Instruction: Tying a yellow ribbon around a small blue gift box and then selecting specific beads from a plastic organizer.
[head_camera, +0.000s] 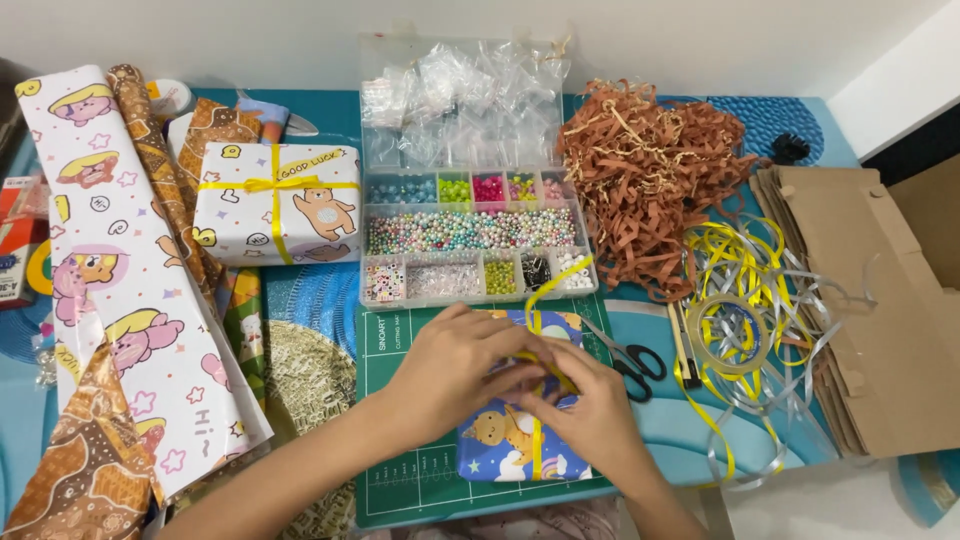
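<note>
Both hands, left hand (455, 365) and right hand (590, 415), pinch one yellow ribbon (545, 290) over one wrapped gift (505, 440); one pair of scissors (632, 358) lies close at 3 o'clock.

Bead box (475, 235) behind cutting mat (400, 440); scissors (630, 358) right of mat

We see our left hand (455, 370) and right hand (595, 415) bare. No rings or gloves. Our forearms carry no sleeves.

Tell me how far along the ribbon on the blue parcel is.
Done: the blue parcel is wrapped, with yellow ribbon running down its face. In hand: left hand and right hand meet at its middle, pinching ribbon. Left: no bow shows, unlike the finished white parcel; a ribbon tail arcs up uncut, scissors beside.
</note>
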